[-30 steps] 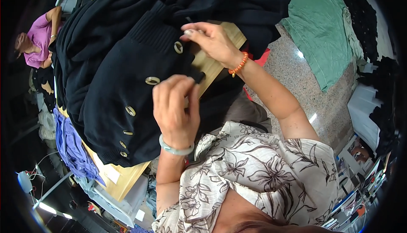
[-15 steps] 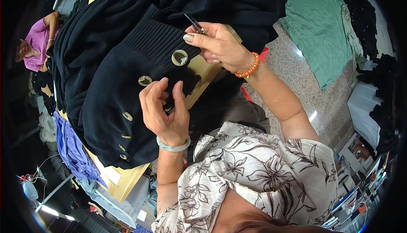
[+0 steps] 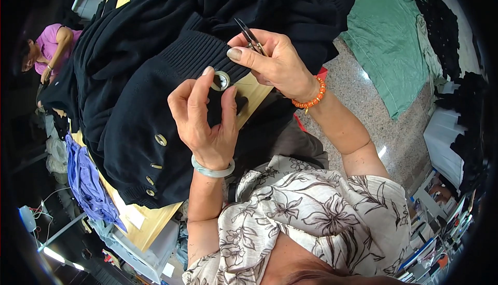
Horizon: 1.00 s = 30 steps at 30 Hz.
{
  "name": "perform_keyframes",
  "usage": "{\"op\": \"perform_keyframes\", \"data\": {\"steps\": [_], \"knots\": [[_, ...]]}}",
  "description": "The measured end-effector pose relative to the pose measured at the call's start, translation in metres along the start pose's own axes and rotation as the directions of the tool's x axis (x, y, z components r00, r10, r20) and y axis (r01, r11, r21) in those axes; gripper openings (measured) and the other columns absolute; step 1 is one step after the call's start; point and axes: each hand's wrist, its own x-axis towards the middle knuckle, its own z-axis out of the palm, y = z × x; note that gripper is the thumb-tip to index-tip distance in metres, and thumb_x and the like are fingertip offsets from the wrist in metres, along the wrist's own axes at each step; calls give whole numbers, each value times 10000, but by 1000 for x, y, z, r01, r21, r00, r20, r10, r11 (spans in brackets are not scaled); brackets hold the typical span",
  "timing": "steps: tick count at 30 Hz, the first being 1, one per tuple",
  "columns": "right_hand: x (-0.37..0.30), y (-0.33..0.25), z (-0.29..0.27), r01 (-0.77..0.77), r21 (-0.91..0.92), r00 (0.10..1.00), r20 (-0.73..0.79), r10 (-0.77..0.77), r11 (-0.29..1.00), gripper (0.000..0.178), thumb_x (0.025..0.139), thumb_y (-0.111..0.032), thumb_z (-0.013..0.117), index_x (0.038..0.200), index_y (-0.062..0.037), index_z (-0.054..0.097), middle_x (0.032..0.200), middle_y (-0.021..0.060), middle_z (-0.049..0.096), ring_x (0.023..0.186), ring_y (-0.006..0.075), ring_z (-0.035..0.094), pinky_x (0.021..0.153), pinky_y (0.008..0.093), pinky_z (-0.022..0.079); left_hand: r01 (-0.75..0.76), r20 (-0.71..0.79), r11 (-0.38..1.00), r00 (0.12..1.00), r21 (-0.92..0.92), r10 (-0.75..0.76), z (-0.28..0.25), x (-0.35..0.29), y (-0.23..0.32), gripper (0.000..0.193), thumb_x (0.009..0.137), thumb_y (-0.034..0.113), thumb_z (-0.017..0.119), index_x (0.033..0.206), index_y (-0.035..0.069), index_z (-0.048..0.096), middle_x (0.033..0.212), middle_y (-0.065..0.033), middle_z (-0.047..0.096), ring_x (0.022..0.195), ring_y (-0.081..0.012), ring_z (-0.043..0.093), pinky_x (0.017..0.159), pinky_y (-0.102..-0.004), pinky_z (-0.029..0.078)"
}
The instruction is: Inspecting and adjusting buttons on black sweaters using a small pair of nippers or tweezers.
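A dark knitted cardigan with ribbed edging and several large buttons lies bunched over the table. My left hand, a pale bangle at its wrist, is at the garment's near edge with thumb and index finger apart. Their tips are on either side of a pale-rimmed button by the ribbing; whether they touch it is hard to tell. Just to the right, my right hand grips thread snips, blades pointing up and left, above the ribbed band. An orange bead bracelet circles that wrist.
The wooden table shows along its near edge. Green cloth lies at the right over a speckled floor. A purple garment hangs at the left. Farther left, another person in a pink top handles dark fabric.
My left hand has moved up to the button near the ribbing, its thumb and index finger now on both sides of it. My right hand, still holding the snips, has shifted slightly right and down.
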Motion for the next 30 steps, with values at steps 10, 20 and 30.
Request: {"op": "perform_keyframes", "data": {"steps": [10, 20, 30], "knots": [[1, 5, -1, 49, -84, 998, -30, -51, 995, 177, 965, -173, 712, 1014, -6, 680, 680, -88, 560, 582, -46, 446, 494, 162, 342, -128, 36, 991, 991, 32, 127, 9, 5, 1, 415, 752, -113, 759, 1108, 99, 755, 1021, -115, 534, 760, -197, 532, 643, -285, 467], [-2, 16, -3, 2, -91, 1000, -20, -4, 996, 171, 989, -181, 682, 1064, -31, 653, 629, -114, 479, 468, -41, 314, 410, 176, 215, -119, -125, 993, 986, -29, 114, 5, -13, -9, 242, 793, -127, 744, 1005, -11, 723, 897, -133, 688, 746, -234, 631, 670, -310, 510], [-6, 27, -9, 303, -628, 926, 16, -378, 717, 327, 969, -211, 695, 1177, 37, 650, 773, 0, 659, 638, 73, 592, 598, 208, 481, 224, 31, 956, 975, -187, -222, 2, -25, -6, 125, 867, -81, 708, 950, -9, 649, 903, -98, 656, 716, -159, 597, 648, -257, 482]]}}
